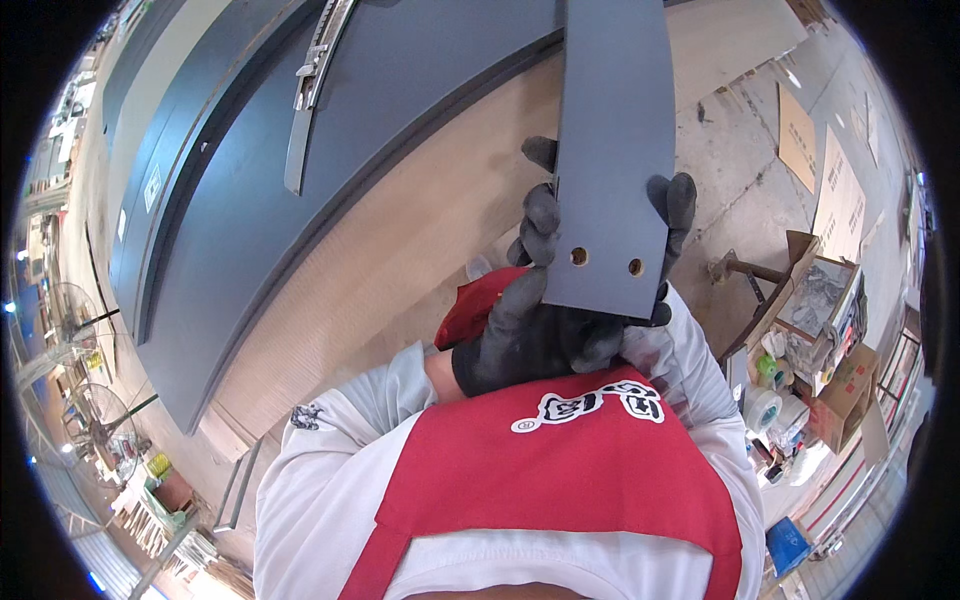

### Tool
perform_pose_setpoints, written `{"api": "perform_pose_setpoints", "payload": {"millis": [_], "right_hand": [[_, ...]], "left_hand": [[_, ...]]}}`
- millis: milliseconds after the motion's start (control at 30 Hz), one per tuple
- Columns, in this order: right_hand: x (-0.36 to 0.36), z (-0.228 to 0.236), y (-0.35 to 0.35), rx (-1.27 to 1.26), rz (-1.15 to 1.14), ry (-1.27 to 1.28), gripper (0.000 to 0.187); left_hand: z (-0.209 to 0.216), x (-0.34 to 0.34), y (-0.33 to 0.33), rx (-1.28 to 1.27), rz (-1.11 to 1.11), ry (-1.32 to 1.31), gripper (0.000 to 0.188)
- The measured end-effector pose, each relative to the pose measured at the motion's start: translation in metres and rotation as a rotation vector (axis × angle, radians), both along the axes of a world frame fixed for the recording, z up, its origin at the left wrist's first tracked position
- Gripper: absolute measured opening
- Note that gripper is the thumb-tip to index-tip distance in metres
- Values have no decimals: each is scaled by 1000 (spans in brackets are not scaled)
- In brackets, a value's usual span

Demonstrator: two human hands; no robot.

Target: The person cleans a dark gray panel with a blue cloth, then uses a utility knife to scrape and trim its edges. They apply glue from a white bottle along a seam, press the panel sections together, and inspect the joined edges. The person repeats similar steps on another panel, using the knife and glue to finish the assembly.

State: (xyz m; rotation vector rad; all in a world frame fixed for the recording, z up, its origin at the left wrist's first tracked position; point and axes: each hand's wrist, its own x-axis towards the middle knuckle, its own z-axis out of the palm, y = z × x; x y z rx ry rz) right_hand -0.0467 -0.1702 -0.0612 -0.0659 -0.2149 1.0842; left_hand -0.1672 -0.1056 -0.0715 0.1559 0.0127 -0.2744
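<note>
A long dark grey board (615, 150) with two round holes near its close end is held up in front of my chest. My left hand (510, 335), in a black glove, grips the board's left edge and near corner, with its fingers curled against the side. My right hand (678, 210), gloved too, holds the right edge; its palm is hidden behind the board. Raw wood shows inside both holes.
Large dark grey panels (400, 110) lie to the left on pale wood sheet (400, 240). On top rests a slim metal rail (310, 100). At right stand a cluttered box of supplies (815, 300) and a cardboard box (845, 395). Fans (95, 420) stand far left.
</note>
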Motion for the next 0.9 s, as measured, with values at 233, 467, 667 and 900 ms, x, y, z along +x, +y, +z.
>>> {"api": "perform_pose_setpoints", "payload": {"millis": [233,467,667,900], "right_hand": [[0,-2,0,-8,0,-5,107],[1,-1,3,18,-39,-18,106],[1,-6,2,49,-3,-26,105],[0,-3,1,15,-15,-31,106]], "left_hand": [[-2,-2,1,-25,-9,15,79],[3,2,2,31,16,-13,77],[-1,3,1,-53,0,-49,77],[1,4,0,-26,-3,-82,78]]}}
